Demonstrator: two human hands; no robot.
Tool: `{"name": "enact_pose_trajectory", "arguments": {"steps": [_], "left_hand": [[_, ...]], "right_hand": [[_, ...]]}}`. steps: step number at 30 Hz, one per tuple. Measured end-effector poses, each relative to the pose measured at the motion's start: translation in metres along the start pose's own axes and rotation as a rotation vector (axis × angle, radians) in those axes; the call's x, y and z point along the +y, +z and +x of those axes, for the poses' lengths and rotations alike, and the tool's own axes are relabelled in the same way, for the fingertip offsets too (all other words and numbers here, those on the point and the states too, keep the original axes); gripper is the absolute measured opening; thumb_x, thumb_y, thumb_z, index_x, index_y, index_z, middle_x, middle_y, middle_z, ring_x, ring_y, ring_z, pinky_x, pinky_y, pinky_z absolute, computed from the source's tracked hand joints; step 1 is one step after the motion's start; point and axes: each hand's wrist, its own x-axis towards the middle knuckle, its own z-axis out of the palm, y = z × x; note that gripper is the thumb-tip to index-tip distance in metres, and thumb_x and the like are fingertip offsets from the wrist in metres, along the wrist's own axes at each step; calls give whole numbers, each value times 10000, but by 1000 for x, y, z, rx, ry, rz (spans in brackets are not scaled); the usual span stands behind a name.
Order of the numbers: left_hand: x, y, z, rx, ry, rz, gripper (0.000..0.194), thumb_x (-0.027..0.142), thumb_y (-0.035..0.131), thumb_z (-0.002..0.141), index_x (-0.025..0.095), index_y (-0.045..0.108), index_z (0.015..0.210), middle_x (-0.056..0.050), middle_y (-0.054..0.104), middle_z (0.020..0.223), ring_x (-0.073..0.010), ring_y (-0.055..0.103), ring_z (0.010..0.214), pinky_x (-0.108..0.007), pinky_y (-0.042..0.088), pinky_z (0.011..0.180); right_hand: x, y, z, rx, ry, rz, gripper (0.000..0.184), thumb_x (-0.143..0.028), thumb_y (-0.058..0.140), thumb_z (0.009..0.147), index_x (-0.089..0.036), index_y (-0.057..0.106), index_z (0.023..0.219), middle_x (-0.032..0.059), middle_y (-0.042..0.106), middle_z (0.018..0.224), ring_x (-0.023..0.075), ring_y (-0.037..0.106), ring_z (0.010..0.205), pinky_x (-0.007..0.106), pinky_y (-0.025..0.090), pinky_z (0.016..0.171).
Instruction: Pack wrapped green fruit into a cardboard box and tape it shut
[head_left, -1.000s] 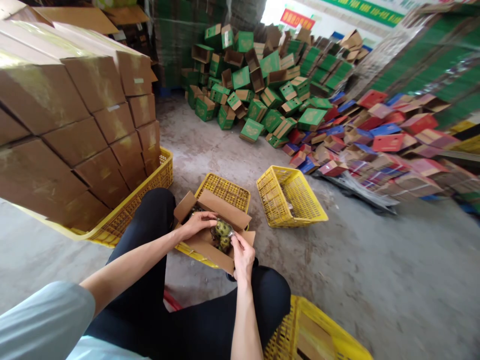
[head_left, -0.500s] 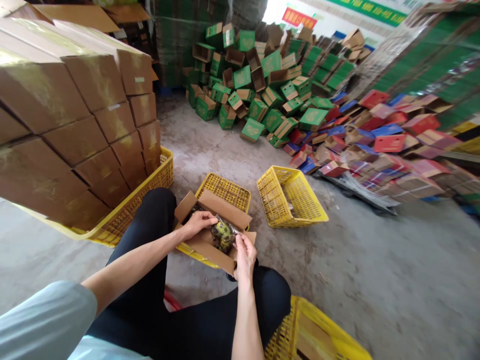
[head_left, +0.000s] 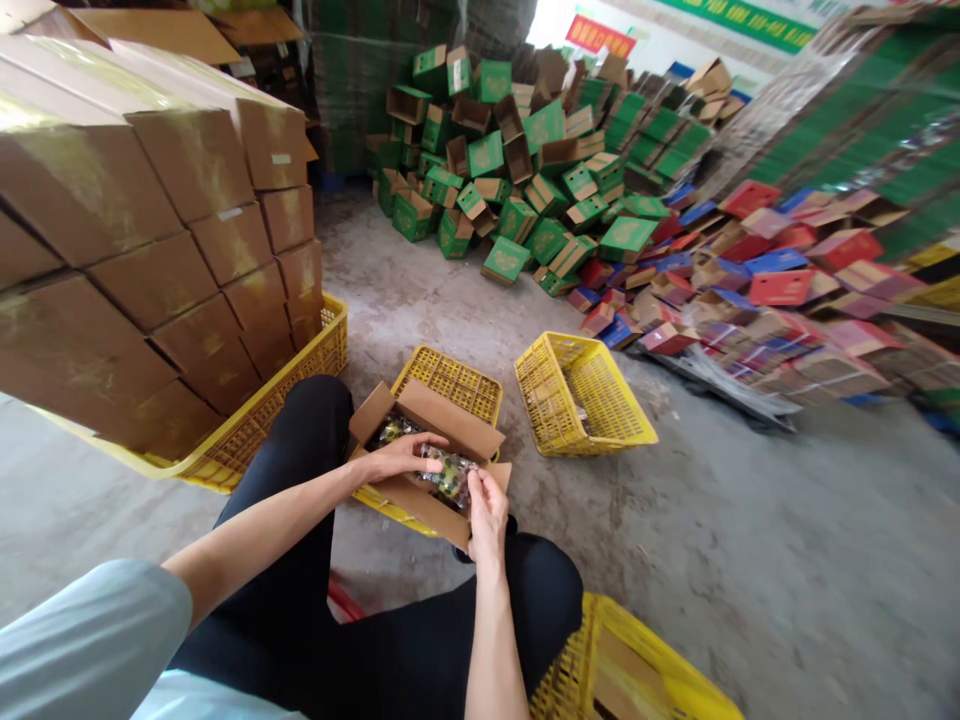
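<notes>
— Since half a second ago, the person's left hand (head_left: 397, 458) has loosened its pinch, and its thumb now lies on the clear-wrapped pack (head_left: 450, 480), whose mottled yellow-green pieces look more covered by shiny film (head_left: 460, 470) than they did

— How do that hand's fingers stand?

— Spread: thumb and forefinger are apart, the thumb tip touching the film; the others are too small to tell one by one

— And the right hand (head_left: 487, 508)?

— Its thumb and forefinger pinch the pack's right end, the remaining fingers curled inward

— Where exactly is the pack?

— Between both hands, at the opening of a small flapped cardboard box (head_left: 450, 418); whether it touches the bottom cannot be told. Another shiny wrapped lot (head_left: 394, 430) shows at the box's left end

— What bears the box?

— A yellow lattice crate (head_left: 456, 382), with a second yellow crate (head_left: 615, 400) near it to the right, on the grey floor (head_left: 420, 300). Stacked brown cartons (head_left: 157, 275) rise at the left, while green cartons (head_left: 517, 180) and red and blue cartons (head_left: 780, 287) lie heaped beyond
</notes>
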Motion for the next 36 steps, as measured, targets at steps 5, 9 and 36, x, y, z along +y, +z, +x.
{"name": "enact_pose_trajectory", "arguments": {"steps": [5, 9, 36], "left_hand": [[-1, -4, 2, 63, 4, 144, 566, 496, 913, 679, 143, 736, 1085, -67, 729, 944, -160, 648, 805, -264, 474, 758], [-1, -4, 3, 153, 3, 120, 570, 566, 875, 691, 135, 719, 1030, -42, 710, 851, -137, 619, 717, -238, 447, 678], [-3, -3, 3, 73, 70, 118, 728, 271, 919, 667, 210, 664, 1346, -108, 689, 1281, -253, 650, 1128, -395, 482, 1019]], "right_hand": [[-8, 5, -5, 2, 28, 123, 495, -590, 745, 805, -190, 757, 1096, 114, 792, 1094, 293, 736, 981, 355, 591, 801], [-20, 8, -13, -38, 45, 177, 612, -565, 743, 831, -216, 674, 1329, 119, 764, 1196, 295, 727, 1044, 343, 606, 763], [-9, 3, -4, 40, 22, 121, 588, -583, 776, 760, -152, 781, 1160, 131, 789, 1128, 255, 737, 849, 374, 608, 771]]}}
